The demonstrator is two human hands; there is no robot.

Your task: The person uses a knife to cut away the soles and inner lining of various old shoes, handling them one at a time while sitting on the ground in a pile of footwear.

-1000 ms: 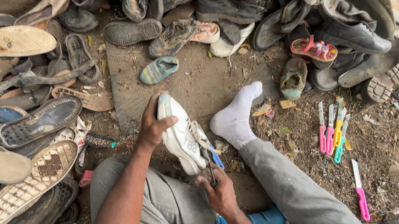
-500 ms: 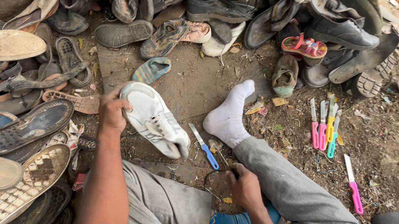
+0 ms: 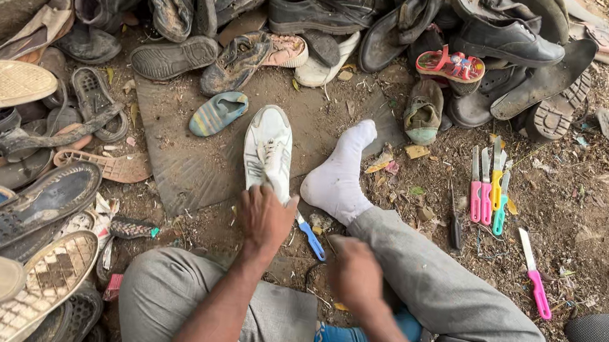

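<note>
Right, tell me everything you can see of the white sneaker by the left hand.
The white sneaker lies flat on the dark mat, toe pointing away from the person, upper facing up. It looks like worn synthetic leather, grubby, with pale grey stripes along one side. The left hand grips its heel end. The white-socked foot rests just beside it, apart; a blue-handled knife lies near its heel.

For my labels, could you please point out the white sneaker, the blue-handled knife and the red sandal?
white sneaker (image 3: pixel 267 142), head view, upper.
blue-handled knife (image 3: pixel 311 241), head view, handle.
red sandal (image 3: pixel 451 64), head view, strap.
</note>
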